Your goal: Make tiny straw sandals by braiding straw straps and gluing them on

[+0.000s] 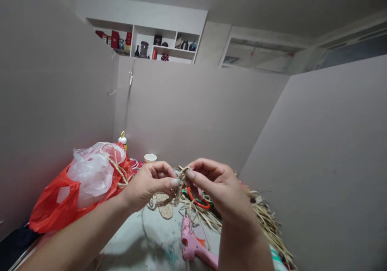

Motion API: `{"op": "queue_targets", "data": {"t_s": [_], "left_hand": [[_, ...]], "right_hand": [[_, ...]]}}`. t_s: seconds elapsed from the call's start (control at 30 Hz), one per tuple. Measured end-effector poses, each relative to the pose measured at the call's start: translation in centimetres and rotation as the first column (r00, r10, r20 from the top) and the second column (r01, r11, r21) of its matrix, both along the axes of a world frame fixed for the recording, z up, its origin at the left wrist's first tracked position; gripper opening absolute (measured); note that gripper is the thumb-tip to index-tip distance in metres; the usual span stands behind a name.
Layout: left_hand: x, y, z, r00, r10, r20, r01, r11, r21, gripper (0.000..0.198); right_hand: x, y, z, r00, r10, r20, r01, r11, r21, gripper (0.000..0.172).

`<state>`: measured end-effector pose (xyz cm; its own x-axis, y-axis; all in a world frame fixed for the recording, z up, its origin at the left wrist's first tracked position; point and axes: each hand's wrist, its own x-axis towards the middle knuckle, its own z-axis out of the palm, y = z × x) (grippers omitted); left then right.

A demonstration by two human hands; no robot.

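Note:
My left hand [151,184] and my right hand [216,186] meet in front of me, both closed in a pinch on a braided straw cord [180,182]. The cord hangs down between the fingertips to a small coiled straw disc [165,210] lying on the table. An orange-red ring [198,200] shows just below my right fingers. A pile of loose straw strips [266,222] spreads under and beyond my right hand.
A pink glue gun [193,245] lies on the stained white table [142,243]. At the left sits a red plastic bag [54,206] with a clear bag [90,174] and more braided cord. A paper cup [150,157] and a bottle [122,139] stand at the back. Grey partition walls enclose the table.

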<state>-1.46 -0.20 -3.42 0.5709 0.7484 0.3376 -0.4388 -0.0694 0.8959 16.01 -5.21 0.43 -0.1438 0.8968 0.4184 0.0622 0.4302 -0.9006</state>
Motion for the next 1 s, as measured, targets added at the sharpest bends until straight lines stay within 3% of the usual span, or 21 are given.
{"op": "queue_targets", "data": {"t_s": [0.2,0.33,0.43,0.5,0.53,0.57,0.6,0.67,0.73,0.83,1.0], "left_hand": [[-0.5,0.5,0.1,0.999,0.041,-0.024,-0.040,0.999,0.010,0.027],[-1.1,1.1,0.6,0.995,0.099,0.002,-0.099,0.995,-0.013,0.027],[-1.5,1.8,1.0,0.989,0.149,0.010,-0.147,0.985,-0.092,0.028],[-1.7,2.4,1.0,0.986,0.168,0.015,-0.165,0.979,-0.122,0.028],[-1.8,2.8,1.0,0.984,0.178,0.018,-0.174,0.976,-0.127,0.028],[-1.9,3.1,0.9,0.982,0.190,0.019,-0.186,0.975,-0.125,0.027],[-1.9,3.3,0.8,0.979,0.204,0.009,-0.201,0.972,-0.122,0.026],[-1.8,3.8,0.6,0.971,0.240,-0.007,-0.239,0.964,-0.115,0.025],[-1.6,4.1,0.4,0.964,0.267,-0.018,-0.267,0.958,-0.108,0.024],[-1.2,4.3,0.1,0.956,0.290,-0.040,-0.293,0.952,-0.088,0.022],[-0.4,4.7,-0.9,0.944,0.320,-0.080,-0.324,0.945,-0.049,0.021]], "right_hand": [[-1.0,0.8,-0.2,1.000,-0.010,0.011,0.010,1.000,-0.011,0.027],[-1.4,2.2,1.4,0.994,0.022,0.106,-0.018,0.999,-0.044,0.029],[-0.9,3.1,2.6,0.961,-0.070,0.269,0.083,0.996,-0.040,0.034],[-0.2,3.0,2.1,0.819,-0.192,0.540,0.193,0.980,0.056,0.032],[0.3,2.6,1.2,0.682,-0.252,0.686,0.230,0.965,0.126,0.031],[0.9,2.1,-0.1,0.475,-0.299,0.828,0.238,0.949,0.206,0.029],[1.6,1.5,-1.7,0.352,-0.300,0.887,0.242,0.944,0.224,0.024],[3.0,-0.1,-5.6,0.230,-0.257,0.939,0.275,0.942,0.191,0.019],[4.2,-1.7,-9.3,0.142,-0.192,0.971,0.303,0.943,0.142,0.011],[5.6,-3.2,-12.9,0.092,-0.115,0.989,0.316,0.945,0.080,0.021],[6.2,-3.7,-13.8,0.105,-0.097,0.990,0.297,0.953,0.062,0.021]]}}
